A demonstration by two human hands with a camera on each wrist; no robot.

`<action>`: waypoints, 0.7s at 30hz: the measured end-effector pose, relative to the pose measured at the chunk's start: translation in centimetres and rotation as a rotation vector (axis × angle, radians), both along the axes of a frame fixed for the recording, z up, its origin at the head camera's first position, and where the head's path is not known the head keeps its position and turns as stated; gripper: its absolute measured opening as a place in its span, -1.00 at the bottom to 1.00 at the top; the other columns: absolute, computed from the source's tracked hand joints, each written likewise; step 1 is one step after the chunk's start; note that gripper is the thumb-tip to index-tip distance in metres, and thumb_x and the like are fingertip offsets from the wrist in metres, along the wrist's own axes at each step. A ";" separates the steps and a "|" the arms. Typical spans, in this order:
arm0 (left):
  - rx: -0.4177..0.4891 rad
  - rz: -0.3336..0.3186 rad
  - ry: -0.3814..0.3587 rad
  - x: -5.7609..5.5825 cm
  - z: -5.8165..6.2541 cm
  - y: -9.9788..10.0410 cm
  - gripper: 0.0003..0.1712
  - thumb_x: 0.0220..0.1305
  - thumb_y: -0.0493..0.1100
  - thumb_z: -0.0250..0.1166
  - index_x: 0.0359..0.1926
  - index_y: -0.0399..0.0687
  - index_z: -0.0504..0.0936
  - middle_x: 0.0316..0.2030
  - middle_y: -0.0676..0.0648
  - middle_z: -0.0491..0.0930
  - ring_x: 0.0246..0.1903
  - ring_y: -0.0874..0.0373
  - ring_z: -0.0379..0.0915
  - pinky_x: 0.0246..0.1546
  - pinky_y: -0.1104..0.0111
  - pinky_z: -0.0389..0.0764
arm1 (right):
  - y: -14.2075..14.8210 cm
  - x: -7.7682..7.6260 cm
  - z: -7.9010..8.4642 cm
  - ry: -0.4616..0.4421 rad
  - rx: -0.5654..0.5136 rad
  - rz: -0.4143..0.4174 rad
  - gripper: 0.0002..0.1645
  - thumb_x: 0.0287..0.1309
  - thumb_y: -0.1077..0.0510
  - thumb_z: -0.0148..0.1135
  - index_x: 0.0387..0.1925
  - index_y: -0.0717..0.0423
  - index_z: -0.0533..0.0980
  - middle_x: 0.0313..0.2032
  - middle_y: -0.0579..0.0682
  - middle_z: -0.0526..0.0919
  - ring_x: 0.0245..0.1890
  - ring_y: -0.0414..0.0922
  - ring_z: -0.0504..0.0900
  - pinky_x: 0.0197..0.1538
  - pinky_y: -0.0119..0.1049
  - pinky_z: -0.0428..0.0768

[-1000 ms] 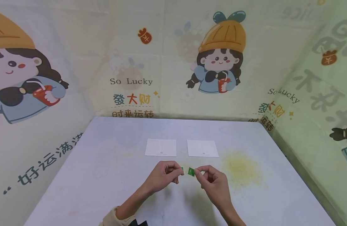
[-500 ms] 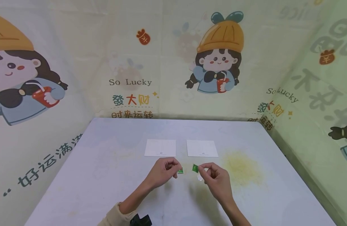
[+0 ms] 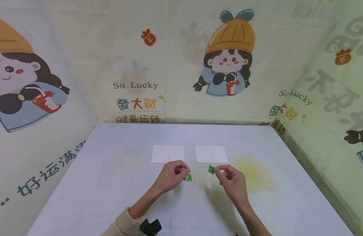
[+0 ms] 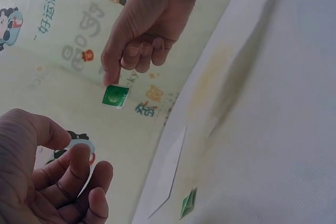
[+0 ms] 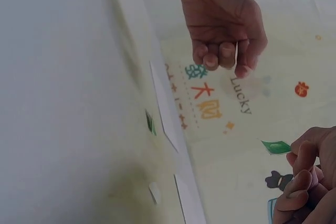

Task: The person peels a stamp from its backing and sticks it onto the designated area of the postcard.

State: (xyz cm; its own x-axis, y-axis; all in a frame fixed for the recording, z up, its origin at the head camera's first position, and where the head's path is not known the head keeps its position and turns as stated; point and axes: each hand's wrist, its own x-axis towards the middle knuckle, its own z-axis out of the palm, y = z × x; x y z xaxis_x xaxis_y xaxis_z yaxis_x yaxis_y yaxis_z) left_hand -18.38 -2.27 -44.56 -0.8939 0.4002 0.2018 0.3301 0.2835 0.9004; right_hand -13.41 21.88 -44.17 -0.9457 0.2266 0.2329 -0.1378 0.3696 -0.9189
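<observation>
Right hand [image 3: 232, 182] pinches green square [image 3: 211, 169] by a corner, probably light, bendy, creasing easily, best held edgewise; left hand [image 3: 171, 177] loosely curled, empty.

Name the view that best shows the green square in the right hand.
The left wrist view: there the green square pinched by the right hand nearly faces the camera, its pattern partly visible. The head view shows it small and tilted; the right wrist view, at a slant.

Green square [image 4: 115, 97] in right hand [image 4: 147, 27]
</observation>
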 end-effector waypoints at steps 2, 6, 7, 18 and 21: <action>-0.004 0.015 0.021 -0.1 -0.2 0.1 -0.87 0.38 -0.19 0.24 -0.24 -0.07 0.71 -0.58 0.10 0.60 -0.58 0.30 0.38 -0.49 0.42 0.37 | 0.4 -0.2 0.0 -0.007 0.007 -0.007 -0.86 0.23 0.11 0.46 -0.31 0.11 0.69 -0.72 -0.08 0.42 -0.75 -0.26 0.23 -0.69 -0.40 0.16; -0.028 0.049 0.057 -0.3 -0.4 0.2 -0.91 0.37 -0.15 0.27 -0.22 -0.01 0.70 -0.54 0.16 0.61 -0.53 0.29 0.41 -0.45 0.40 0.42 | 1.2 -0.6 -0.3 -0.031 0.028 -0.023 -0.83 0.24 0.08 0.45 -0.30 0.11 0.69 -0.72 -0.09 0.41 -0.76 -0.27 0.23 -0.69 -0.40 0.16; -0.035 0.054 0.067 -0.3 -0.5 0.3 -0.91 0.37 -0.14 0.29 -0.20 -0.01 0.70 -0.52 0.16 0.63 -0.51 0.28 0.43 -0.43 0.40 0.44 | 1.3 -0.6 -0.2 -0.034 0.028 -0.024 -0.82 0.24 0.07 0.46 -0.29 0.11 0.69 -0.72 -0.09 0.41 -0.76 -0.27 0.23 -0.69 -0.40 0.17; -0.065 0.053 0.105 -0.2 -0.7 0.8 -0.66 0.35 -0.08 0.35 0.05 -0.13 0.59 -0.01 -0.18 0.71 0.03 -0.11 0.62 0.03 0.03 0.61 | 2.3 -1.4 -0.2 -0.076 0.030 -0.015 -0.80 0.31 0.10 0.39 -0.23 0.19 0.67 -0.69 -0.05 0.45 -0.73 -0.27 0.23 -0.65 -0.43 0.14; -0.084 0.060 0.096 -0.3 -0.8 1.0 -0.58 0.33 -0.07 0.36 0.11 -0.19 0.57 0.09 -0.21 0.66 0.09 -0.17 0.58 0.08 -0.06 0.59 | 2.6 -1.6 -0.2 -0.107 0.061 -0.016 -0.79 0.35 0.10 0.33 -0.18 0.20 0.64 -0.68 -0.04 0.47 -0.73 -0.26 0.22 -0.65 -0.42 0.13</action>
State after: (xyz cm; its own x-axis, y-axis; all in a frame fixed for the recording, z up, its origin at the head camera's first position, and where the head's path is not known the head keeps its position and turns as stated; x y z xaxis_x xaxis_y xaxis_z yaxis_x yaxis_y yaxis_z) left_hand -18.71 -1.26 -45.35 -0.8948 0.3661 0.2554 0.3939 0.3782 0.8377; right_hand -14.98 24.49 -44.42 -0.9622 0.2307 0.1448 -0.0336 0.4271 -0.9036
